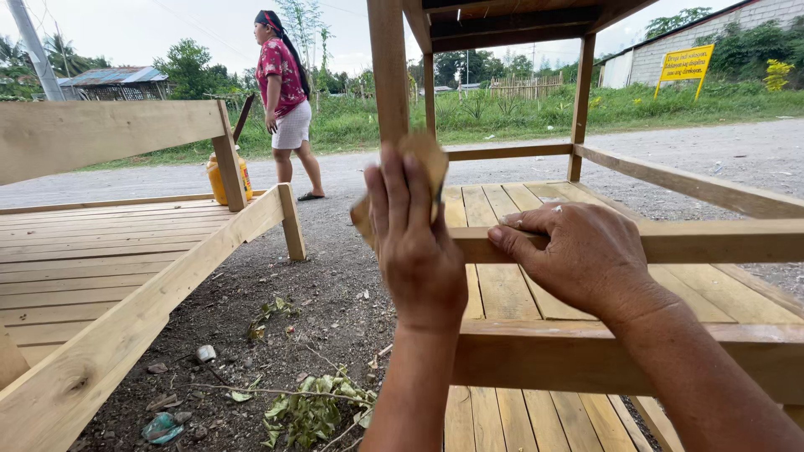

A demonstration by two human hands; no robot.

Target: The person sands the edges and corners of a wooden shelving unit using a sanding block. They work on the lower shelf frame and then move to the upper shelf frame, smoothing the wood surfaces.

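My left hand (416, 243) presses a folded piece of tan sandpaper (425, 157) flat against the near upright post (389, 67) of an unpainted wooden frame, where the post meets a horizontal rail. My right hand (574, 251) rests palm down on that rail (720, 240), fingers pointing left toward the post, holding nothing. A slatted wooden platform (502, 285) lies below the rail inside the frame.
A second slatted wooden bed frame (100, 259) stands at left, with a yellow bottle (217, 180) at its far corner. A person in a red floral top (285, 100) stands on the gravel road beyond. Leaves and litter (310, 410) lie on the dirt between the frames.
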